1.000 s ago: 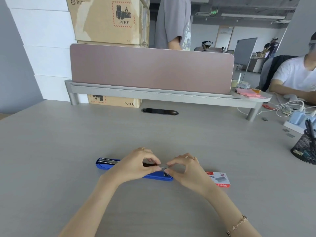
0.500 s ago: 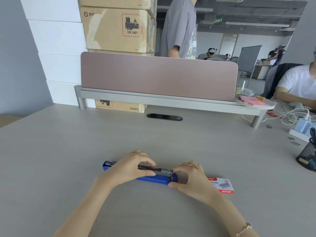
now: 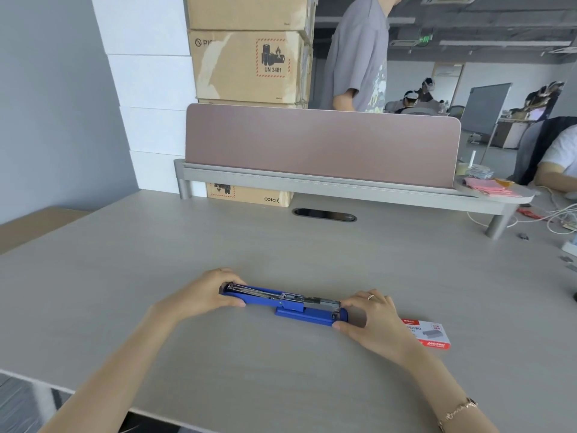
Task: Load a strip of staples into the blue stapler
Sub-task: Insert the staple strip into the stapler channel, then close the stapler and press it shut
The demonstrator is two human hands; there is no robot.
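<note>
Desk [image 3: 281,251] | blue stapler [image 3: 293,309] unfolded flat, metal rail exposed | left hand [image 3: 206,296], right hand [image 3: 371,320] clasp its ends

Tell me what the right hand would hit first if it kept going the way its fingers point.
The right hand points leftward at the blue stapler, whose end its fingertips already seem to touch.

Premises: open-plan office. Evidence: grey desk [image 3: 281,245] with pink divider screen [image 3: 321,145] at frame centre; stacked shipping cartons [image 3: 249,64] upper centre; whiteboard [image 3: 485,107] and seated workers upper right, apparently wearing headsets; charging cables [image 3: 559,214] at right edge.
</note>
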